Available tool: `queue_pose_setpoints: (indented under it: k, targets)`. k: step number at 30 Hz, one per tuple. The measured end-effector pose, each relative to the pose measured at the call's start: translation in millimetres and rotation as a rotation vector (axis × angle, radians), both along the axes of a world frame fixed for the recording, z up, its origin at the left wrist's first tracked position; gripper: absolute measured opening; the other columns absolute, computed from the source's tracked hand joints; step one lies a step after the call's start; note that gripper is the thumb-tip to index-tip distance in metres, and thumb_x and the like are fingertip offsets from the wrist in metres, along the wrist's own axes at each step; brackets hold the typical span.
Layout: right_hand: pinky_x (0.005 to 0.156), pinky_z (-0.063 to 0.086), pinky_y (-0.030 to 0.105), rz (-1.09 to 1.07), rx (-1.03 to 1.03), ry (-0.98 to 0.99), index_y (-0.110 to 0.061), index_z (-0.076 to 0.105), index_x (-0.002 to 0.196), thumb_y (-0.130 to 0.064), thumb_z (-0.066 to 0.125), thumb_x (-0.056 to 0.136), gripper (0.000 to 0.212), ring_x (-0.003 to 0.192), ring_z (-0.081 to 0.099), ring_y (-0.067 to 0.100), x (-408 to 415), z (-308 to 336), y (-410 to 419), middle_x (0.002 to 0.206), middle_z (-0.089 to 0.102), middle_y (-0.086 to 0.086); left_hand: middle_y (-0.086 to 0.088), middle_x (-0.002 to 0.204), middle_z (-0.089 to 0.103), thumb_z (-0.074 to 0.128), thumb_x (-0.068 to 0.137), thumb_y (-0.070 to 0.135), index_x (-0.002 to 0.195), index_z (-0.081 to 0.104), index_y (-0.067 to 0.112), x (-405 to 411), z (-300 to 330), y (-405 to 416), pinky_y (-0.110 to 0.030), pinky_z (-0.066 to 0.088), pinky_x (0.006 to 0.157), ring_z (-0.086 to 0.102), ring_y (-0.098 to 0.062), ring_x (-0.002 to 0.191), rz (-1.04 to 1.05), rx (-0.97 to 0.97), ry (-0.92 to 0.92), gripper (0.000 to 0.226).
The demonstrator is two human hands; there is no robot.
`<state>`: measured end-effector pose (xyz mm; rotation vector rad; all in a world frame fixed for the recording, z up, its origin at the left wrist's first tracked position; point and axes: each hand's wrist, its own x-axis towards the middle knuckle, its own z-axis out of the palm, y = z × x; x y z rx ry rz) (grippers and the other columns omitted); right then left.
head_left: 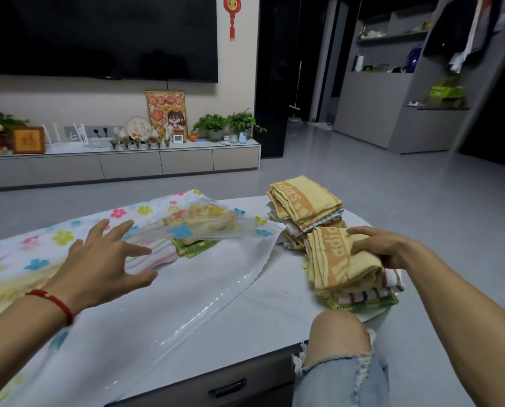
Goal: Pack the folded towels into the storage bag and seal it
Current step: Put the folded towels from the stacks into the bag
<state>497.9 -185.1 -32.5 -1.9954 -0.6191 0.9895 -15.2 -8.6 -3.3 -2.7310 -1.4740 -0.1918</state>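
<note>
Head cam: left hand [104, 259] open, fingers spread over the flower-printed clear plastic storage bag [145, 277], a few towels inside w/ mouth unsealed. Right hand [383, 248] grips the folded yellow-orange towel [337, 259] atop near right stack. Mid-packing; next: lift bag mouth, slide towel in.

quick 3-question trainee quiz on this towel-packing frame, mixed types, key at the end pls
1. True or false: the right hand rests on the yellow towel topping the near stack.
2. Which best describes the left hand? A) clenched on a towel B) fingers spread open above the storage bag C) out of view
3. Fill in: the towels already in the bag show through its clear ____ flap.

Key
1. True. The fingers lie over the towel's upper edge.
2. B. It holds nothing.
3. Plastic. A yellow towel and a green-edged one lie under it; the far stack waits outside.
</note>
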Motion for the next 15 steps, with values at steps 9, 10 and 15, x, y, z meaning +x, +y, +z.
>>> queue_pose_setpoints:
  k: [9,10,15]
  targets:
    - [0.074,0.062,0.041,0.201,0.187,0.251,-0.025,0.077,0.118,0.000,0.057,0.090,0.043,0.103,0.074,0.039,-53.8,18.4,-2.5,0.120,0.074,0.019,0.021,0.161,0.010,0.058,0.073,0.072,0.150,0.026,0.041,-1.2,19.2,8.2,-0.069,0.024,0.110,0.010,-0.035,0.148,-0.025,-0.011,0.118,0.089]
    - [0.073,0.063,0.041,0.252,0.210,0.283,-0.025,0.077,0.119,0.001,0.057,0.090,0.044,0.099,0.075,0.038,-65.0,23.2,-2.4,0.118,0.075,0.020,0.023,0.161,0.009,0.059,0.074,0.069,0.150,0.024,0.041,-2.4,24.5,10.2,-0.070,0.024,0.109,0.009,-0.035,0.148,-0.032,-0.010,0.123,0.088]
    - [0.083,0.062,0.047,0.630,0.303,0.567,-0.023,0.066,0.133,0.012,0.060,0.084,0.060,0.113,0.069,0.043,-138.0,30.7,23.3,0.134,0.067,0.020,0.023,0.161,0.002,0.057,0.086,0.039,0.154,0.013,0.036,-9.5,54.0,22.6,-0.073,0.024,0.107,0.000,-0.031,0.150,-0.052,-0.049,0.145,0.081]
